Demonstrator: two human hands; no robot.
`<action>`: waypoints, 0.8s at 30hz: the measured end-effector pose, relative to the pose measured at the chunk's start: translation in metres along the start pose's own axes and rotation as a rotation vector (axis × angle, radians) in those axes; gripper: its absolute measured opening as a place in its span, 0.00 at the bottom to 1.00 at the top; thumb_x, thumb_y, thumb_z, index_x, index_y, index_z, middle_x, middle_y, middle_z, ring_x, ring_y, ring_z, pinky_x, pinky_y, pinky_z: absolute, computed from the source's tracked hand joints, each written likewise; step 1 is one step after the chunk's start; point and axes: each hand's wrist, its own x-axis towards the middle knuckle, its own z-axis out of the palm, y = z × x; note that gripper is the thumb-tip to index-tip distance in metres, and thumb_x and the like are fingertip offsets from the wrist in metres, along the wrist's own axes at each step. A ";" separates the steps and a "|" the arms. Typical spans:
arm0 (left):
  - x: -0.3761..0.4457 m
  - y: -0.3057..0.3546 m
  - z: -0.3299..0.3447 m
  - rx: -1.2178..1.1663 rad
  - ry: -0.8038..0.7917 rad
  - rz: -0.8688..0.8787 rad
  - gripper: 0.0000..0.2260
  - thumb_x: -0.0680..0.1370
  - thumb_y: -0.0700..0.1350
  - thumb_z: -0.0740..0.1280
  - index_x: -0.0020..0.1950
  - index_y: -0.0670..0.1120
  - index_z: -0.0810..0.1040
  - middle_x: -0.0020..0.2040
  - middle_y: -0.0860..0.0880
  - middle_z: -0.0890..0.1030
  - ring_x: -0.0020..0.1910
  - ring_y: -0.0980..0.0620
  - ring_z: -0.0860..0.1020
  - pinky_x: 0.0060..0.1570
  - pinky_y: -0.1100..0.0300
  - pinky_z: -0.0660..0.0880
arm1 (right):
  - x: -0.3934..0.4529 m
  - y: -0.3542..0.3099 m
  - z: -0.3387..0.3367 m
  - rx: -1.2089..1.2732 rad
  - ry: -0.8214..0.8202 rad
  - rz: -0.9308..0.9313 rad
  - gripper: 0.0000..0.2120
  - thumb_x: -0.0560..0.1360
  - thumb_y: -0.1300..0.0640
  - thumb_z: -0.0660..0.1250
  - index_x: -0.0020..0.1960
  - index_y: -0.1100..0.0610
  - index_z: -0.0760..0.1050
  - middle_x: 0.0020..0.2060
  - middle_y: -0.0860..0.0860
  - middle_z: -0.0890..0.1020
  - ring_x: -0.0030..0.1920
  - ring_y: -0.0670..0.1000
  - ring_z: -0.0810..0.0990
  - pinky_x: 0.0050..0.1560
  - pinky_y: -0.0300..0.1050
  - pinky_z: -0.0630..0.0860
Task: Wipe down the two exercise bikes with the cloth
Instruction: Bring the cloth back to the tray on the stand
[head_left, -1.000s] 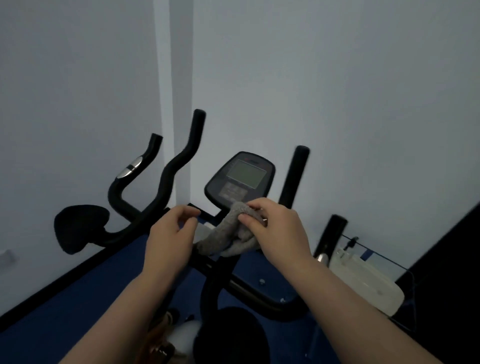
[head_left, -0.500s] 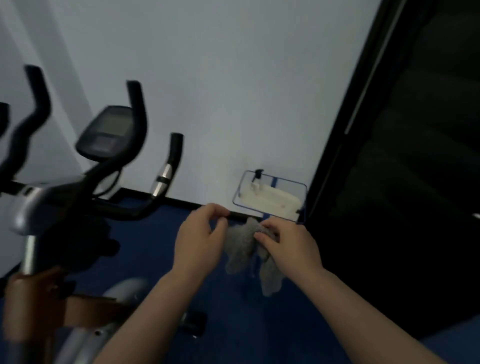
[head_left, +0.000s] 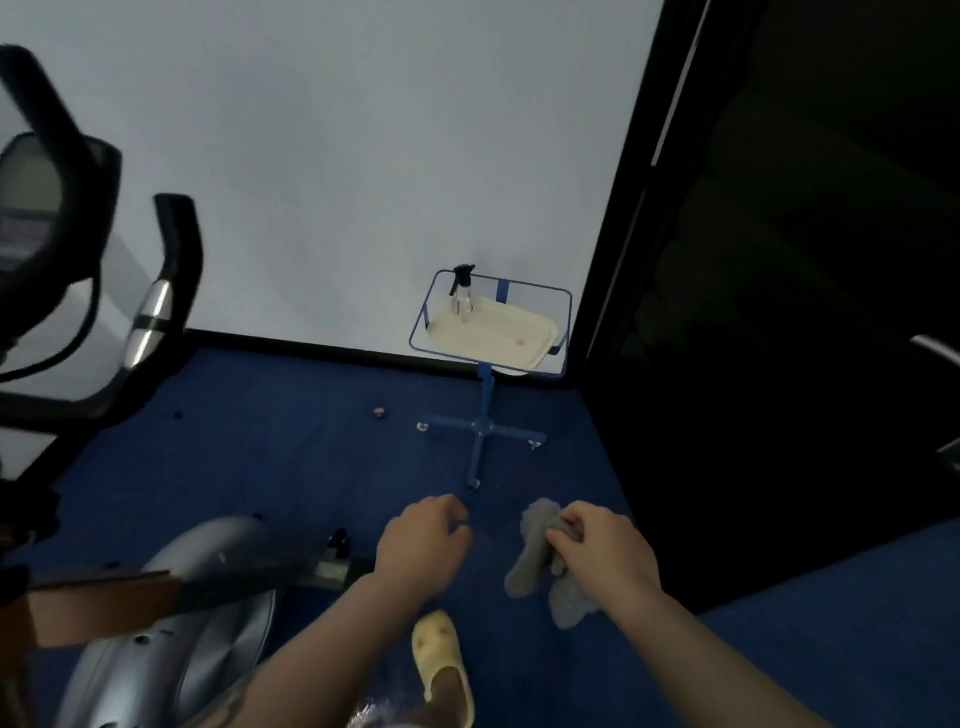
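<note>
My right hand (head_left: 602, 556) grips a crumpled grey cloth (head_left: 535, 561) that hangs down over the blue floor. My left hand (head_left: 421, 545) is beside it, a little apart, fingers loosely curled and holding nothing. An exercise bike (head_left: 171, 597) fills the left edge: black handlebars (head_left: 171, 270) with a silver band, the dark console (head_left: 31, 192) blurred at top left, the silver flywheel housing at lower left. Only this one bike is in view.
A blue wheeled stand (head_left: 485, 415) against the white wall carries a cream tray (head_left: 493, 335) with a spray bottle (head_left: 461, 291). A dark opening with a black frame fills the right side. A foot in a yellow slipper (head_left: 444, 660) is on the blue carpet below my hands.
The view has swung right and down, away from the bike's console toward the floor and tray stand. My left hand has let go of the cloth; my right hand alone holds it, lower.
</note>
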 end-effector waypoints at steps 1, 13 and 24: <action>0.021 0.001 0.000 -0.007 -0.005 0.000 0.13 0.78 0.49 0.60 0.61 0.52 0.75 0.60 0.52 0.77 0.57 0.50 0.76 0.54 0.55 0.73 | 0.017 0.000 -0.001 -0.004 -0.006 0.024 0.05 0.77 0.45 0.62 0.47 0.44 0.75 0.39 0.41 0.80 0.39 0.42 0.78 0.35 0.39 0.74; 0.196 0.024 -0.048 0.000 -0.087 -0.009 0.11 0.78 0.49 0.60 0.57 0.51 0.77 0.57 0.52 0.79 0.55 0.50 0.77 0.55 0.52 0.74 | 0.196 -0.042 -0.057 0.059 0.050 0.104 0.05 0.78 0.49 0.62 0.45 0.47 0.73 0.39 0.47 0.80 0.40 0.47 0.79 0.38 0.46 0.76; 0.312 0.047 -0.049 -0.111 -0.057 -0.250 0.10 0.77 0.47 0.59 0.55 0.52 0.77 0.55 0.52 0.80 0.51 0.51 0.78 0.52 0.51 0.76 | 0.383 -0.038 -0.076 0.058 -0.035 0.060 0.05 0.77 0.49 0.63 0.43 0.48 0.73 0.39 0.46 0.79 0.39 0.48 0.77 0.36 0.44 0.74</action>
